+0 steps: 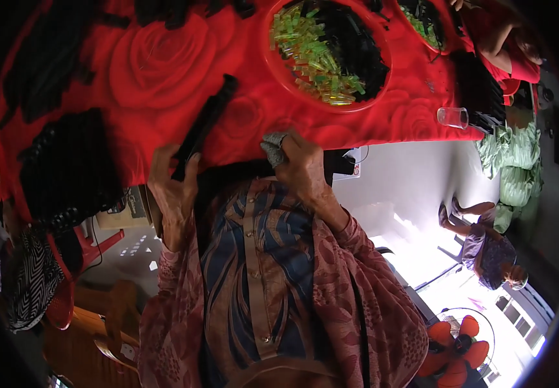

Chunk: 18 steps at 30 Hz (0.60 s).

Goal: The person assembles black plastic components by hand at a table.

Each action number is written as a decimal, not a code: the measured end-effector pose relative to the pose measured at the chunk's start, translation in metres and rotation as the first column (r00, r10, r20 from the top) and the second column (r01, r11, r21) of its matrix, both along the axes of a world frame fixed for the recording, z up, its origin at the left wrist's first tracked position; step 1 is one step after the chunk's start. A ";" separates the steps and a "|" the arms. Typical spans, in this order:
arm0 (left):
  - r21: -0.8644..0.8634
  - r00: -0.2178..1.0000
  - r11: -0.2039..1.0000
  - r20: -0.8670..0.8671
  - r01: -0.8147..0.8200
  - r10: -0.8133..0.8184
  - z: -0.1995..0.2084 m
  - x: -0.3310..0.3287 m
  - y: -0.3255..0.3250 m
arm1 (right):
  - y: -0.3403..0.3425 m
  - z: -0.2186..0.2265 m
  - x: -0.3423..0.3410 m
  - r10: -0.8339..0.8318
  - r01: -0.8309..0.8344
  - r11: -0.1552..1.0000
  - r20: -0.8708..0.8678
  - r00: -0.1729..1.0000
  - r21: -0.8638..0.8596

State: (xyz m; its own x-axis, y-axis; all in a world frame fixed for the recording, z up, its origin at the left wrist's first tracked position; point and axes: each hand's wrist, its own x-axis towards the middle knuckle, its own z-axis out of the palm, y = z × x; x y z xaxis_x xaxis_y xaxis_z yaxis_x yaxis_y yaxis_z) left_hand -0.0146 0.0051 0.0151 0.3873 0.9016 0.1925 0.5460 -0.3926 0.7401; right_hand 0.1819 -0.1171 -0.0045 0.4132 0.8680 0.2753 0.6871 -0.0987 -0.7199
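Observation:
My left hand [175,178] is closed around the lower end of a long black strip-like bundle [205,123], which slants up and to the right over a red rose-patterned tablecloth [160,58]. What exactly the bundle is, I cannot make out. Grey wrapping covers some fingertips of my right hand [295,158], whose fingers are curled at the table's near edge. Anything inside them is hidden. Beyond that hand stands a round red basin [272,61] with many small green-yellow clear pieces [305,48] on its left side and black pieces [360,48] on its right.
Piles of black strips [73,168] lie at the left of the table. A clear cup [453,117] rests near the right edge, and a second basin [436,46] is farther off. Another person [512,48] sits there. An orange-bladed fan [457,352] stands at the lower right.

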 end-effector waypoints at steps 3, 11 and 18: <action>-0.030 0.996 0.995 -0.011 -0.092 0.091 0.002 0.010 -0.006 | -0.006 -0.006 0.000 0.027 -0.025 0.997 0.029 0.999 -0.068; 0.074 0.999 0.997 -0.038 0.022 -0.019 -0.020 0.028 -0.008 | -0.009 -0.005 0.005 0.030 -0.026 0.999 0.079 0.996 -0.048; -0.104 0.987 0.982 0.031 0.160 -0.158 -0.003 0.048 -0.024 | -0.009 -0.008 0.008 0.027 -0.025 0.999 0.042 0.999 -0.042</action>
State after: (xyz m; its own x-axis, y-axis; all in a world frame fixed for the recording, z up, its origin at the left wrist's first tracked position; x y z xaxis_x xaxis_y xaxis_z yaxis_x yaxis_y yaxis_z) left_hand 0.0337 -0.0185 0.0119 0.5241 0.8445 0.1098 0.4652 -0.3920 0.7937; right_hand 0.1896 -0.1256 -0.0127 0.3791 0.8892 0.2560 0.7196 -0.1094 -0.6857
